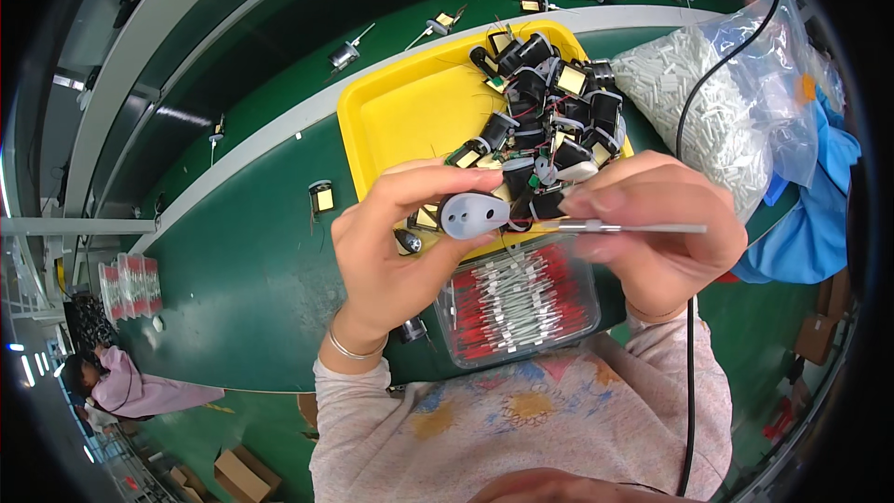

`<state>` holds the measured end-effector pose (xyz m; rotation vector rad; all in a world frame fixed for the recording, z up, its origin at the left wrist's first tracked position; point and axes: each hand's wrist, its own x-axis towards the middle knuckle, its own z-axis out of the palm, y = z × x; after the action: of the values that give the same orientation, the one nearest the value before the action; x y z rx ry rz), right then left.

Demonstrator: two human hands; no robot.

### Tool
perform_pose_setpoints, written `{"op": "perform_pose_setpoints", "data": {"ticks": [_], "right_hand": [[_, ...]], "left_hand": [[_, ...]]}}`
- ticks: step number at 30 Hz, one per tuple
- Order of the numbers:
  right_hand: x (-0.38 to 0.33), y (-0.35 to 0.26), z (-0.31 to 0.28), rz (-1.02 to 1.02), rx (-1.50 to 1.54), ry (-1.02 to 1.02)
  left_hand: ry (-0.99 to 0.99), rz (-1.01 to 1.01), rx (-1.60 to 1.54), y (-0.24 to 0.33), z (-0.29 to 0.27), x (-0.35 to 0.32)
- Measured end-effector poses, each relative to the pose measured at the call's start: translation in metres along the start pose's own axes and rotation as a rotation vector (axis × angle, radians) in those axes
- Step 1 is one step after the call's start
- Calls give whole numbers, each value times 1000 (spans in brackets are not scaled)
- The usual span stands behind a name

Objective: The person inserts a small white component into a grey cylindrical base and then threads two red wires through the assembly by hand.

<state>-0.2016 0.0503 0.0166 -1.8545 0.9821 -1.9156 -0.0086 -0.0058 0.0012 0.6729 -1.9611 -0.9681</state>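
Note:
My left hand (386, 237) pinches a small black housing between thumb and fingers, its grey teardrop-shaped end cap (473, 218) with small holes turned upward. Level with it, my right hand (656, 224) grips a thin metal rod (684, 228) that points left at the cap. Fine reddish wire shows between the rod's tip and the cap; whether it enters a hole I cannot tell. Below both hands, a clear plastic box (451, 335) holds red and white wire pieces (521, 298). Just beyond them, black housings (526, 88) with wires and yellowish pads pile up in a yellow tray (352, 135).
A clear bag of short white tubes (684, 84) lies at the right, beside blue cloth (805, 233). Assembled parts (345, 56) rest along the green belt behind. One loose housing (321, 197) sits left of the tray. A black cable (690, 391) hangs down at right. Another person (140, 387) is far left.

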Motion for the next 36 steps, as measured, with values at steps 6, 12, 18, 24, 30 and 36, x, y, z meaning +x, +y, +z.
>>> {"op": "perform_pose_setpoints", "data": {"ticks": [6, 12, 18, 24, 30, 36], "right_hand": [[7, -2, 6, 140, 35, -82], [10, -4, 7, 115, -6, -139], [5, -4, 8, -143, -146, -210], [4, -1, 15, -223, -160, -229], [3, 1, 14, -233, -141, -231], [2, 2, 16, -264, -136, -217]], "left_hand": [[61, 170, 82, -1, -3, -2], [98, 197, 141, 2, -6, -6], [142, 196, 175, 1, -8, -5], [203, 189, 242, 4, -9, -9], [214, 194, 266, 6, -7, -9], [251, 213, 321, 7, -8, -11]]}}
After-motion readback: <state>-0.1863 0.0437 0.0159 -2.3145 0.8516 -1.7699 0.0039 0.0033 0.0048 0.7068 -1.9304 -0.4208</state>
